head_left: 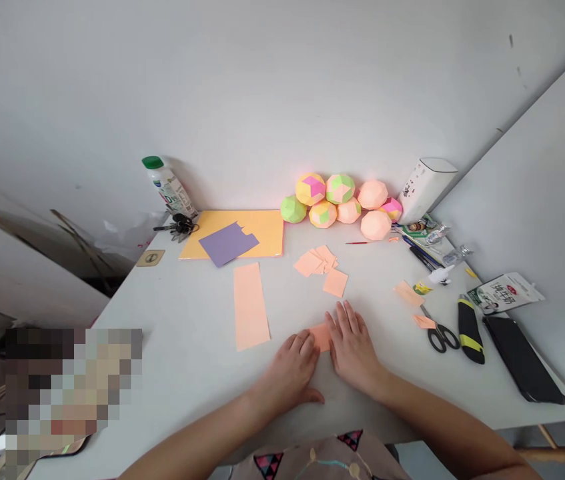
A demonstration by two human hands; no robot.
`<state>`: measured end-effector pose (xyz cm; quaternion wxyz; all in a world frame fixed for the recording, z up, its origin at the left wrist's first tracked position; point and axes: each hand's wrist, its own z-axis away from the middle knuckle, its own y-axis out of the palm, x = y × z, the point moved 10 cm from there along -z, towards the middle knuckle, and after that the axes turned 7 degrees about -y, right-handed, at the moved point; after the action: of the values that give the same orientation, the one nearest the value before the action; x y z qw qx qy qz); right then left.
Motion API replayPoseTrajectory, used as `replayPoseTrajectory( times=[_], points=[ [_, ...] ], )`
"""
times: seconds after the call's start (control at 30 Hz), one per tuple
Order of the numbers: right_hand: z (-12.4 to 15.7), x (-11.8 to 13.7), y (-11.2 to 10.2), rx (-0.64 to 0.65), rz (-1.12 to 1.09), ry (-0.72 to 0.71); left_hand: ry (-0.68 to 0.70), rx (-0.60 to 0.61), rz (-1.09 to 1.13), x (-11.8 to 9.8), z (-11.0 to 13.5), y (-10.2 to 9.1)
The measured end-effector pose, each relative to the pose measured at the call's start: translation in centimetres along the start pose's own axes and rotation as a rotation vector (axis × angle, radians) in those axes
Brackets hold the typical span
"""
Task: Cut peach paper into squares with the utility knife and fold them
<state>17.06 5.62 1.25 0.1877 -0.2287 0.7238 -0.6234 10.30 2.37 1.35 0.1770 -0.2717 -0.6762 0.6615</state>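
Note:
Both my hands rest on the white table (172, 333) over a small peach paper square (320, 335). My left hand (292, 367) has its fingers curled down onto the paper's left edge. My right hand (353, 343) lies flat with fingers stretched out, pressing the paper's right side. Most of the paper is hidden under the hands. A long peach paper strip (251, 305) lies to the left. Several small peach squares (318, 261) are piled further back, with one single square (335, 283) closer.
Several folded paper balls (341, 203) sit against the wall. An orange sheet (257, 230) with a purple sheet (227, 243) lies back left, by a bottle (167, 185) and keys (178, 225). Scissors (441, 333), a utility knife (471, 329), a phone (522, 359) and packets lie at the right.

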Motion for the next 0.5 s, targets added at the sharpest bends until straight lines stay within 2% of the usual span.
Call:
replayPoseTrajectory(
  times=[0.13, 0.23, 0.3, 0.33, 0.43, 0.5],
  points=[
    [0.7, -2.2, 0.2, -0.037, 0.059, 0.066, 0.002, -0.034, -0.012, 0.0, -0.1, -0.3],
    [0.5, -2.9, -1.6, -0.186, 0.060, 0.055, -0.004, -0.051, -0.026, -0.1, -0.2, -0.7],
    [0.1, -1.7, -3.2, -0.278, 0.002, -0.073, -0.003, -0.081, -0.023, 0.0, -0.3, -1.1],
    [-0.1, -0.6, -3.6, -0.285, -0.043, -0.170, 0.002, -0.104, -0.014, 0.0, -0.3, -1.3],
    [-0.2, 2.6, -3.6, -0.191, -0.148, -0.425, 0.027, -0.187, 0.036, 0.1, -0.3, -1.9],
    [0.0, 3.4, -3.2, -0.156, -0.152, -0.478, 0.044, -0.230, 0.074, 0.3, -0.3, -2.0]
  ],
)
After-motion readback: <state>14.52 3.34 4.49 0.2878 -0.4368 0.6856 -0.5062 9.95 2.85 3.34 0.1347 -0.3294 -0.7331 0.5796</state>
